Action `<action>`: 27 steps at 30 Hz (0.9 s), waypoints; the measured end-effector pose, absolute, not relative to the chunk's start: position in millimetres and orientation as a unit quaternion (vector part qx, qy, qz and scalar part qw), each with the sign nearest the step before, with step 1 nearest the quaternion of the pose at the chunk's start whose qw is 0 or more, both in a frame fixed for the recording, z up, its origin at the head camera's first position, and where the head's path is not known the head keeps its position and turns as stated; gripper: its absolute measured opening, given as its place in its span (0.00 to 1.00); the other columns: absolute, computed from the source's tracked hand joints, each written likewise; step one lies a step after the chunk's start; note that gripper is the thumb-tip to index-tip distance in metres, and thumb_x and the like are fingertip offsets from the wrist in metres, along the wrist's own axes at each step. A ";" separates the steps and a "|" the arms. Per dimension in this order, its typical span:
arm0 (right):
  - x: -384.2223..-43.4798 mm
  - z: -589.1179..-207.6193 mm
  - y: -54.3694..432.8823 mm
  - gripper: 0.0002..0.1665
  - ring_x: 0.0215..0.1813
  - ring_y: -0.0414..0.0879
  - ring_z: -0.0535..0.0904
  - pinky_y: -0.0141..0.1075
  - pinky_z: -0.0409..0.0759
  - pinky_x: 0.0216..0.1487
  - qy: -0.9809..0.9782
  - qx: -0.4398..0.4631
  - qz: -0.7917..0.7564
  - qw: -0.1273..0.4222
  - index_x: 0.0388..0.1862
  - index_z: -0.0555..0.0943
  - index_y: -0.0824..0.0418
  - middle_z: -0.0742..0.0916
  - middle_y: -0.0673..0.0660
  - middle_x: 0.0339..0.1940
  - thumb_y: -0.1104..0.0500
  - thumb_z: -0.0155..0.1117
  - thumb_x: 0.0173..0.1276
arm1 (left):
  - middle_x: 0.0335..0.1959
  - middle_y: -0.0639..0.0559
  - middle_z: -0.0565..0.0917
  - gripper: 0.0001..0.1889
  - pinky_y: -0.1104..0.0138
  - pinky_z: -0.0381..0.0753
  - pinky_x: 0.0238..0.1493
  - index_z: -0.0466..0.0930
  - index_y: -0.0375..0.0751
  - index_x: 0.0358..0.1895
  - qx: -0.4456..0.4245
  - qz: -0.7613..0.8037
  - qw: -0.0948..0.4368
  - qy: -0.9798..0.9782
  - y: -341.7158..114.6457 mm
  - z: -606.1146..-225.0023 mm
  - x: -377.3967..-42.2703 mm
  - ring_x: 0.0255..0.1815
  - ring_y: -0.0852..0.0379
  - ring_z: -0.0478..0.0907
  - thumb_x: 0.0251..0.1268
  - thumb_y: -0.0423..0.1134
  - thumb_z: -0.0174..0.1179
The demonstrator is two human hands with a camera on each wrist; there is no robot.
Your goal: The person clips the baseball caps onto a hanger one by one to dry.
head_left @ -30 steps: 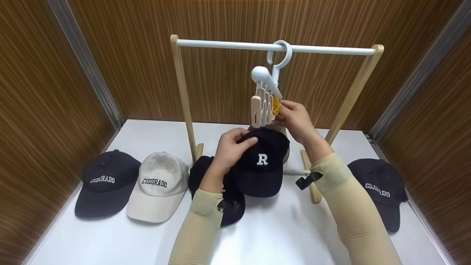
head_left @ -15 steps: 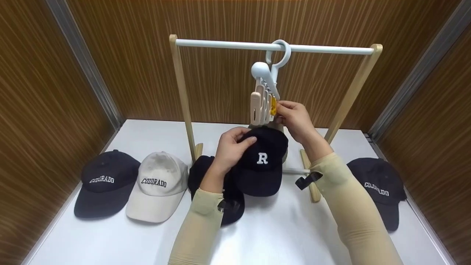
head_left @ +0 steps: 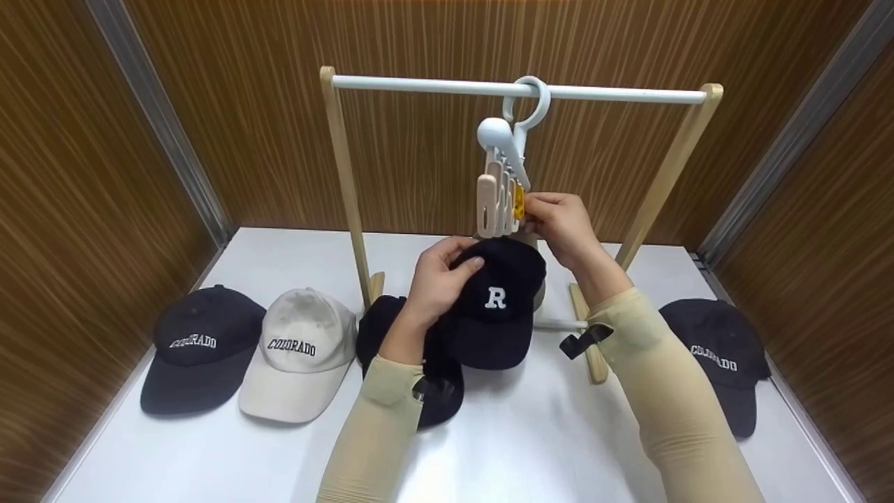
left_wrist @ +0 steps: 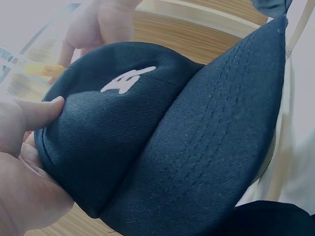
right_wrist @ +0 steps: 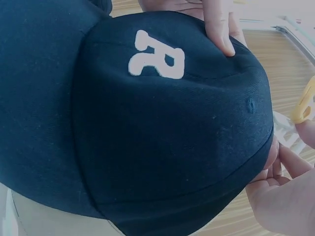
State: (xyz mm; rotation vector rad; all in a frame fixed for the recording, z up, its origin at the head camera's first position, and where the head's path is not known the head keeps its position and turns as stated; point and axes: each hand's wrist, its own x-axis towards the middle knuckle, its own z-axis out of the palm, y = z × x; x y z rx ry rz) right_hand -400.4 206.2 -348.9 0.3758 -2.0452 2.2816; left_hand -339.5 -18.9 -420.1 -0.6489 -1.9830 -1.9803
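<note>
A black cap [head_left: 496, 314] with a white R hangs in front of the rack, below the clip hanger [head_left: 504, 150]. My left hand [head_left: 438, 278] holds its crown, thumb on the front and fingers behind, as the left wrist view shows on the cap [left_wrist: 133, 132]. At the hanger, my right hand [head_left: 564, 227] pinches a yellow clip [head_left: 519, 201]. In the right wrist view the thumb is against that clip [right_wrist: 306, 105], while curled fingers [right_wrist: 273, 172] lie by the cap's edge. Pale pink clips [head_left: 487, 206] hang nearer. Behind the black cap shows a beige cap [head_left: 540, 290], mostly hidden.
The rack's white bar [head_left: 433, 86] spans two wooden legs [head_left: 346, 175]. On the white table lie a dark COLORADO cap [head_left: 202, 349], a light COLORADO cap [head_left: 300, 356], another black cap [head_left: 380, 321] partly under my left arm, and a dark cap [head_left: 723, 356] right.
The hanger's near end and its clips have risen slightly. The black cap has shifted a little up and left with my left hand. My right hand stays at the yellow clip.
</note>
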 end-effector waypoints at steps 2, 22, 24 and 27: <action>-399.8 -348.0 207.0 0.14 0.30 0.44 0.80 0.31 0.81 0.34 -0.663 0.123 0.738 0.030 0.37 0.93 0.66 0.87 0.55 0.27 0.70 0.61 0.77 | 0.41 0.44 0.94 0.09 0.66 0.83 0.48 0.89 0.31 0.53 -0.228 -0.680 0.132 -0.684 -18.7 -418.2 -340.1 0.41 0.56 0.88 0.74 0.25 0.70; -398.5 -342.9 202.1 0.15 0.30 0.42 0.81 0.32 0.80 0.34 -0.660 0.114 0.741 0.048 0.37 0.95 0.64 0.91 0.54 0.31 0.73 0.62 0.73 | 0.40 0.46 0.93 0.09 0.66 0.84 0.47 0.88 0.30 0.53 -0.233 -0.697 0.138 -0.664 -18.0 -413.1 -350.9 0.42 0.58 0.87 0.74 0.24 0.70; -398.6 -342.3 202.3 0.15 0.31 0.42 0.81 0.32 0.81 0.34 -0.666 0.112 0.736 0.050 0.37 0.95 0.65 0.91 0.54 0.30 0.72 0.63 0.73 | 0.40 0.46 0.93 0.09 0.66 0.84 0.47 0.88 0.30 0.53 -0.233 -0.700 0.138 -0.661 -17.5 -413.0 -351.7 0.42 0.57 0.87 0.74 0.23 0.70; -399.1 -341.7 203.2 0.14 0.30 0.42 0.82 0.32 0.81 0.34 -0.674 0.109 0.728 0.055 0.37 0.95 0.65 0.91 0.54 0.29 0.72 0.63 0.72 | 0.40 0.46 0.93 0.09 0.66 0.84 0.47 0.88 0.31 0.53 -0.231 -0.703 0.138 -0.659 -16.3 -413.1 -352.6 0.42 0.57 0.87 0.74 0.23 0.70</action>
